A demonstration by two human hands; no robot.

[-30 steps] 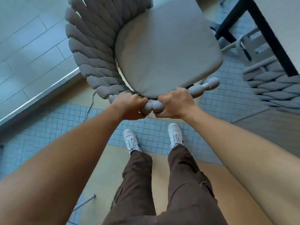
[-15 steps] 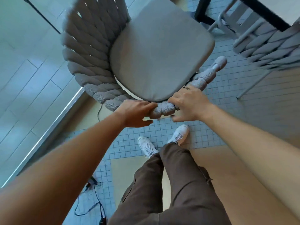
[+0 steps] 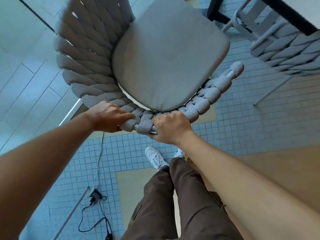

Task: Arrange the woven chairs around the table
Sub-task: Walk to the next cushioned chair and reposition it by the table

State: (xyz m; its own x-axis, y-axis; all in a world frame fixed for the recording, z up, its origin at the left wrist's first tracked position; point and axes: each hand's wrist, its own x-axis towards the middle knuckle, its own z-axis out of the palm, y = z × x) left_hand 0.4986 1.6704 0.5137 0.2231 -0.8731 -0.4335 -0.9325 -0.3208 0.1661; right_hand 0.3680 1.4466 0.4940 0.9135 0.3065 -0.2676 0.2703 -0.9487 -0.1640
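A grey woven chair (image 3: 169, 54) with a flat seat cushion fills the upper middle of the head view, seen from above. Both hands grip the thick rope-wrapped top rail of its backrest. My left hand (image 3: 109, 118) holds the rail left of centre, and my right hand (image 3: 170, 128) holds it just to the right, a short gap apart. A second woven chair (image 3: 290, 51) stands at the upper right, tucked under the table (image 3: 287, 16), whose dark edge and black leg show at the top right.
Under the chair lie small blue floor tiles with tan wooden patches. A pale planked surface with a metal strip (image 3: 72, 111) runs along the left. A charger and black cable (image 3: 95, 200) lie on the floor at lower left. My shoes (image 3: 155, 158) stand just behind the chair.
The chair has swung round and shifted toward the table, with the second chair coming closer at upper right. Both hands stayed on the back rail; my feet stepped along, and a floor cable came into view.
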